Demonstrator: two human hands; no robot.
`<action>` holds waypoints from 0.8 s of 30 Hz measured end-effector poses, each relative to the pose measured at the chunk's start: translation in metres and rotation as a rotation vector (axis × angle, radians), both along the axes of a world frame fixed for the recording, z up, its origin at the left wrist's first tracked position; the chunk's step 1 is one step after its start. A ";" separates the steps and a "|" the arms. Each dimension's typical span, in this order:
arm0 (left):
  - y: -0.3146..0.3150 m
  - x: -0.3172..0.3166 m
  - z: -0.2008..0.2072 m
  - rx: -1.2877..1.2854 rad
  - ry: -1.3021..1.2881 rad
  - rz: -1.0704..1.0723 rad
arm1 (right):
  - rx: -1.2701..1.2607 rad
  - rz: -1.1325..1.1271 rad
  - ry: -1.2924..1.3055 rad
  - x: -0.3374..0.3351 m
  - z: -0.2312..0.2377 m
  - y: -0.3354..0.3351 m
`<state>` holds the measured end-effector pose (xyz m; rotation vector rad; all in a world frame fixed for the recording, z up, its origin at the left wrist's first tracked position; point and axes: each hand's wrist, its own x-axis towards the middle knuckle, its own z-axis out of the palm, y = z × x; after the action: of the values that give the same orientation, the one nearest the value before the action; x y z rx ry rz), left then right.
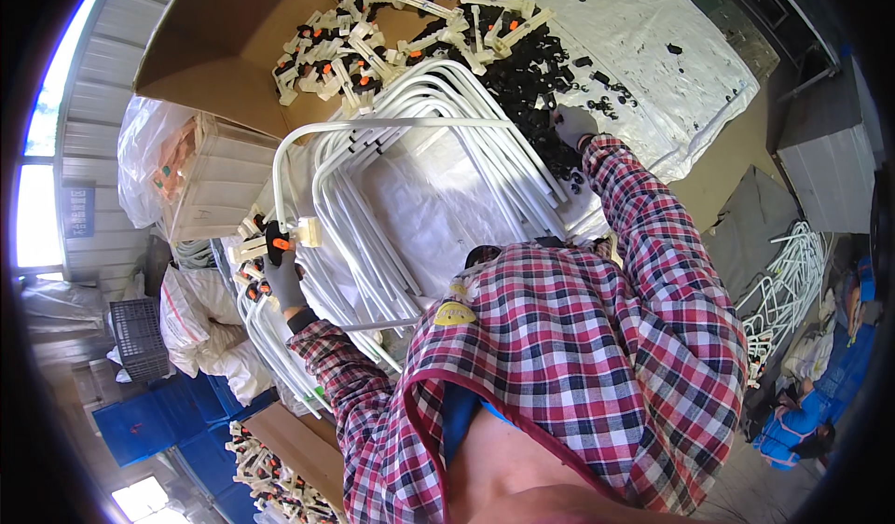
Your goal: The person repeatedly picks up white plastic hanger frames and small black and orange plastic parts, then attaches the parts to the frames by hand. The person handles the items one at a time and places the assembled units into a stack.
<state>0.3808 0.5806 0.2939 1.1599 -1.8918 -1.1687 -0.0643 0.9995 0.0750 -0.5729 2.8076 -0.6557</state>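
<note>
My left hand [284, 280], in a grey glove, is closed around a black clamp [277, 241] with an orange lever and cream plastic blocks. That clamp sits at the end of a white bent tube [392, 123], which lies across the top of a stack of similar tubes [475, 142]. Farther off to the right, my gloved right hand [573, 126] is at the edge of a heap of small black plastic parts [550, 86]. Its fingers are curled, and what is in them is hidden.
Cream clamps with black and orange parts [364, 58] spill from a cardboard box [214, 39] at the far side. White sheeting [653, 39] lies under the black parts. More tubes [792, 282] are piled at right, near another person in blue [792, 426]. White sacks [200, 324] stand at left.
</note>
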 end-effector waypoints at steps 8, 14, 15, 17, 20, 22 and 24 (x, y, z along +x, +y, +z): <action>0.000 -0.025 0.002 -0.025 0.052 -0.119 | -0.969 -0.099 -0.556 0.011 -0.007 0.014; 0.006 -0.062 0.012 -0.050 0.030 -0.191 | -1.517 -0.099 -0.921 0.061 0.009 0.017; 0.007 -0.065 0.013 -0.053 -0.001 -0.181 | -1.523 -0.142 -0.909 0.065 0.012 0.016; 0.006 -0.068 0.014 -0.049 0.058 -0.251 | -1.595 -0.146 -0.869 0.072 0.015 0.013; 0.008 -0.070 0.016 -0.040 0.039 -0.250 | -1.536 -0.191 -0.806 0.073 0.017 0.010; 0.006 -0.073 0.016 -0.038 -0.023 -0.201 | -1.525 -0.218 -0.806 0.072 0.015 0.007; 0.003 -0.072 0.013 -0.062 -0.013 -0.225 | -1.569 -0.334 -0.777 0.075 0.007 0.005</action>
<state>0.3090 0.5833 0.3066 0.9425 -2.0950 -1.2130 0.0104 1.0043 0.0821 0.0636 1.2151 -2.4069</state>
